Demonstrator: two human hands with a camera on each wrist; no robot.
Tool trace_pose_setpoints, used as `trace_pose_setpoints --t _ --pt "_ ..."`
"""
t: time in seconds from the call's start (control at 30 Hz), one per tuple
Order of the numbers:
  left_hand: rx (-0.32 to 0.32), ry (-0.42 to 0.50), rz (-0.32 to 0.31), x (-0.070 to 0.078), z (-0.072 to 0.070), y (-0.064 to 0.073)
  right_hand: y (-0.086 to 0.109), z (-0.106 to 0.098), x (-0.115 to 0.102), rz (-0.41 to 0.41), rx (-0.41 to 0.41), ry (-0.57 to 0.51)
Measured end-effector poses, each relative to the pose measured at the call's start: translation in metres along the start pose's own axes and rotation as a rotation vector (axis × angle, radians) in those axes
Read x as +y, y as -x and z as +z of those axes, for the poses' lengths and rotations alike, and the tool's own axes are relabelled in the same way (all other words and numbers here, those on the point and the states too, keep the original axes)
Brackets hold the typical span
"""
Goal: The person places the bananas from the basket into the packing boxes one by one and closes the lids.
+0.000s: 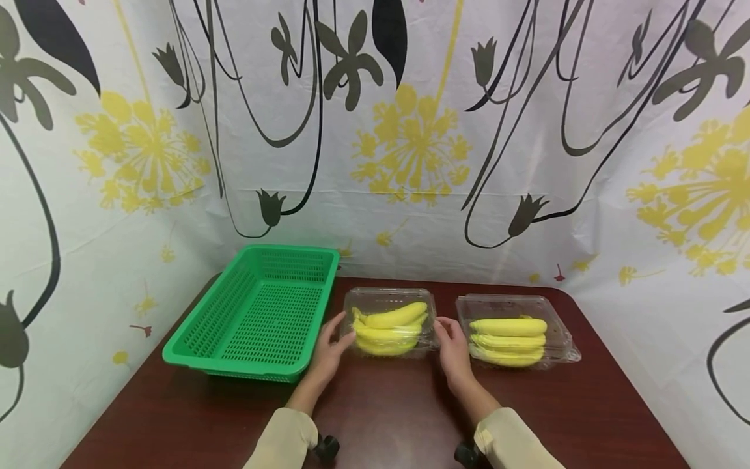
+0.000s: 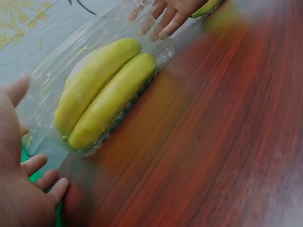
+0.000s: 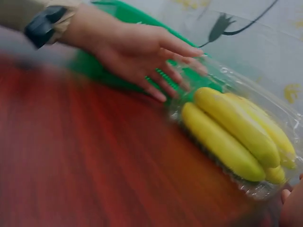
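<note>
A clear plastic clamshell box (image 1: 370,298) with several yellow bananas (image 1: 391,333) inside stands mid-table between the two hands. My left hand (image 1: 329,350) is at the box's left end, its fingers spread and fairly straight, as the right wrist view shows. At the opposite end my right hand (image 1: 454,353) has its fingers extended along the plastic; part of this hand (image 2: 173,13) shows through and beside the box in the left wrist view. Whether the palms press on the box cannot be told. Its lid appears to be down over the bananas.
A green plastic basket (image 1: 325,306) with slotted walls stands to the left, close to the left forearm. Right of the right hand lies a second clear box (image 1: 498,305) holding several bananas. Behind the dark red-brown table (image 1: 398,417) hangs a patterned cloth (image 1: 375,241).
</note>
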State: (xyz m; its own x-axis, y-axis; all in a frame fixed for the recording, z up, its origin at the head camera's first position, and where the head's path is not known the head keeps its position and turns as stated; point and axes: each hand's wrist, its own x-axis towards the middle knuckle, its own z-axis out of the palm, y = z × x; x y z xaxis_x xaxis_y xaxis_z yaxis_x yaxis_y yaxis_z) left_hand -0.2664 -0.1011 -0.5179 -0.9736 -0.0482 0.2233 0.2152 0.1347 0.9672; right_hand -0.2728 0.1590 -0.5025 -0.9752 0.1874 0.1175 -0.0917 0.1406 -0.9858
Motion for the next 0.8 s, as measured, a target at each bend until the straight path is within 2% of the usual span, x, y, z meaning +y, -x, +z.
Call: trace_pose_setpoints --t 0.17,0.4,0.57,0.67,0.8 --pt "-0.032 0.049 -0.055 0.005 -0.006 0.002 0.007 -0.001 0.004 -0.044 0.034 0.032" --pt "-0.070 0.139 -0.147 0.030 -0.011 0.005 0.012 -0.004 0.003 -0.039 0.032 0.051" --pt "-0.053 0.158 -0.208 0.020 -0.011 0.000 0.012 -0.005 0.002 -0.012 0.044 0.098" --pt "-0.052 0.176 -0.227 0.016 -0.010 -0.003 0.009 -0.005 0.002 0.005 0.038 0.089" --pt "-0.061 0.170 -0.220 0.032 -0.011 0.001 0.007 -0.004 0.001 0.042 -0.003 0.030"
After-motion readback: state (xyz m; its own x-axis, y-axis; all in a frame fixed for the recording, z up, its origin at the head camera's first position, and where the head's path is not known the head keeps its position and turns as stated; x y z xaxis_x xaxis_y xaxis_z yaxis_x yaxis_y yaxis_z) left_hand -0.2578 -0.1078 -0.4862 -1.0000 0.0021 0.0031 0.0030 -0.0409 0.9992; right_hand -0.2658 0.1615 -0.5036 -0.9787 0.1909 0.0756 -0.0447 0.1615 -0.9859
